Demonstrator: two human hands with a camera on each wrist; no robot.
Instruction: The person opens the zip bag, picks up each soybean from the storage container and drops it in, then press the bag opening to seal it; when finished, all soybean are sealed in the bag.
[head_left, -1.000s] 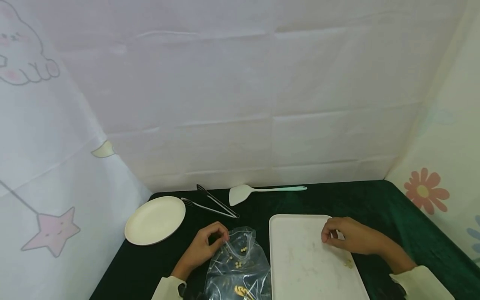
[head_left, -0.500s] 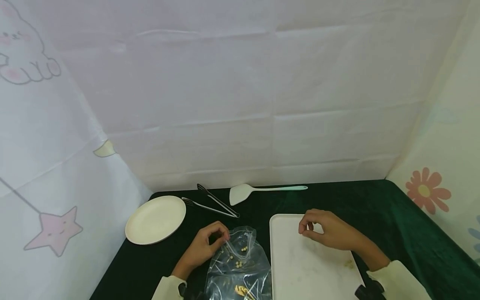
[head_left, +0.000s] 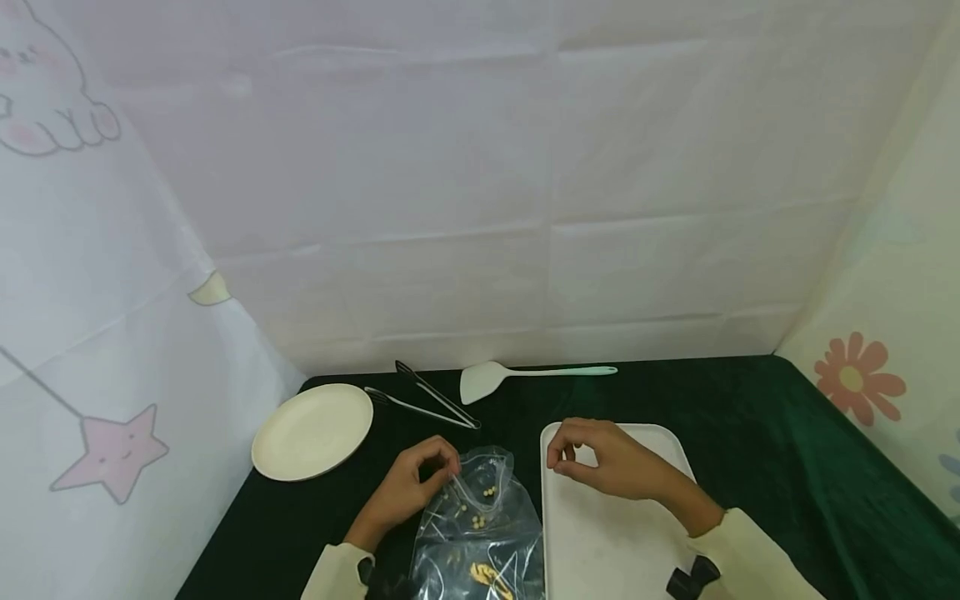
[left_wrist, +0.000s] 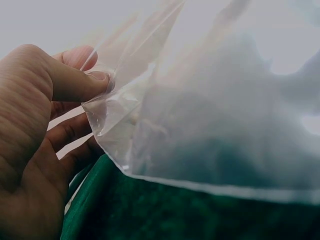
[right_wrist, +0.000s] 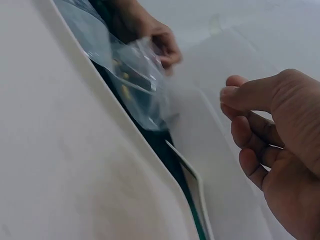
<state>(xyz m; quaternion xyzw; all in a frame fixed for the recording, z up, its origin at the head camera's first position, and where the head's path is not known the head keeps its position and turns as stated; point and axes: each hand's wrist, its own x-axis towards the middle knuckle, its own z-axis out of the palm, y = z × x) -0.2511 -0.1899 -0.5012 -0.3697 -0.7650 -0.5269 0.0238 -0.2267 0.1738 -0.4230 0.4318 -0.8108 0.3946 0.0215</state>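
Note:
In the head view my left hand (head_left: pixel 416 483) pinches the top edge of a clear plastic bag (head_left: pixel 517 508) between thumb and index finger. Up close in the left wrist view, the film (left_wrist: pixel 117 120) folds at the fingertips. Small round yellow pieces and a larger yellow clump (head_left: pixel 491 577) show at the bag. Above a pale rectangular tray (head_left: pixel 600 550), my right hand (head_left: pixel 611 462) hovers near its far left corner. Its thumb and index tips meet, and the other fingers (right_wrist: pixel 245 130) are curled in the right wrist view. Nothing visible sticks out between them.
A cream oval plate (head_left: pixel 315 433) lies at the left. Metal tongs (head_left: pixel 427 400) and a white spatula (head_left: pixel 487 382) with a pale green handle lie at the back of the dark green cloth (head_left: pixel 750 433). Printed white sheets (head_left: pixel 450 167) stand behind and beside the table.
My right hand has moved left over the tray, from its right edge toward the bag, keeping its fingertips together. The left hand and the bag have stayed in place.

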